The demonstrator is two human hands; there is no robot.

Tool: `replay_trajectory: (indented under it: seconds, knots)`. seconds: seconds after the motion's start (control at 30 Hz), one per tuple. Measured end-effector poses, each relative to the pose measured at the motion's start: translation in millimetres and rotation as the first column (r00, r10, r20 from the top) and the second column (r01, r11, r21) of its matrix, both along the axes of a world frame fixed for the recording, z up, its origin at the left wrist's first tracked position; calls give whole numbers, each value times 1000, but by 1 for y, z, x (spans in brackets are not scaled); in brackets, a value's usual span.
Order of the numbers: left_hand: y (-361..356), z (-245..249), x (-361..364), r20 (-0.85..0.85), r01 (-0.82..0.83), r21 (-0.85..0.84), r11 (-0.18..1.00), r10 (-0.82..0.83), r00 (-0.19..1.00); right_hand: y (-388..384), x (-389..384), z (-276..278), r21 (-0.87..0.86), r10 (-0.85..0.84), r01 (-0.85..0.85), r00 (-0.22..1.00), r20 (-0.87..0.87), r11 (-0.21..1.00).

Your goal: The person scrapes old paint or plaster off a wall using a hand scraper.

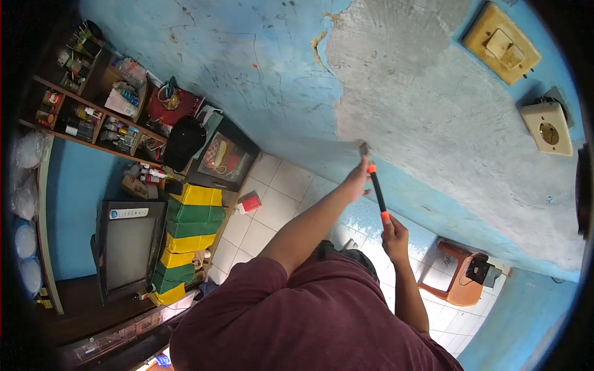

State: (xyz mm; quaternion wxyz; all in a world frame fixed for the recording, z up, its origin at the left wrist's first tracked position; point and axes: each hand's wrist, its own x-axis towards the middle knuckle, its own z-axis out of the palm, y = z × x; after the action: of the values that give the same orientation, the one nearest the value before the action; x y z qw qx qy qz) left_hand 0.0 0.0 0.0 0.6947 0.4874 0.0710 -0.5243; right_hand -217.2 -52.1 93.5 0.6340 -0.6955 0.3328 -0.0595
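A long tool with a black-and-orange handle (378,195) reaches up against the wall, its small grey metal head (363,148) right at the painted surface. My right hand (395,237) is closed around the lower, orange end of the handle. Higher up, my left hand (356,181) is closed at the orange collar just below the head, its fingers partly hidden. The blue wall (278,99) beside the head has scratches and marks. A large grey patch of bare plaster (408,93) borders it with a ragged, peeling edge.
At the right, a light switch (502,43) and a power socket (548,132) sit on the wall. An orange plastic stool (463,285) stands below. Leftward are a screen (131,247), shelves (90,102) and a glass-fronted cabinet (226,154). A red-and-white box (250,204) lies on the tiles.
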Motion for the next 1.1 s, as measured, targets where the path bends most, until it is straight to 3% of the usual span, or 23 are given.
replay_trajectory:
  seconds: [0.03,0.1,0.17,0.23,0.33,0.37,0.43,0.5,0.63,0.83,0.9,0.93,1.03,1.07,1.1]
  knots:
    - [-9,-4,-9,17,56,5,998,-56,998,0,-5,0,-1,7,-7,1000,-5,1000]
    - [-2,4,4,28,-1,38,999,0,1000,11,8,-9,125,-69,70,998,-11,990]
    - [11,-2,19,-92,-135,-9,991,134,987,14,27,-14,-27,40,-39,999,19,999]
    - [15,-3,27,-67,-154,12,988,154,986,14,39,-11,94,33,-33,999,1,995]
    - [5,2,6,24,2,25,1000,-2,1000,13,5,-17,31,-49,48,998,27,998]
    - [0,6,-2,1,65,26,998,-65,998,12,-2,-2,84,-64,66,998,-22,994]
    - [-1,12,0,-82,-54,-13,998,53,995,13,3,-12,108,-82,81,997,0,991]
    - [13,9,15,53,42,39,998,-44,998,15,14,-9,120,-72,72,997,-3,990]
    - [-1,4,-1,-65,-35,-34,999,33,997,3,3,3,112,-51,51,999,-7,992]
    - [0,11,6,25,-17,-11,1000,18,1000,4,4,-13,144,-51,50,999,1,988]
    - [-2,9,-5,-74,-61,-35,998,58,996,7,0,-1,73,-56,56,998,3,996]
    - [-7,4,-8,-37,-40,-12,999,40,999,7,-5,-3,131,-85,83,996,8,988]
    - [5,25,5,13,-60,21,998,60,998,3,7,-4,94,-15,18,999,-34,995]
    - [10,24,10,67,48,19,999,-49,997,2,6,-3,126,-22,23,1000,-11,992]
    - [7,23,11,64,48,13,999,-49,997,0,6,-3,120,-22,24,1000,-15,992]
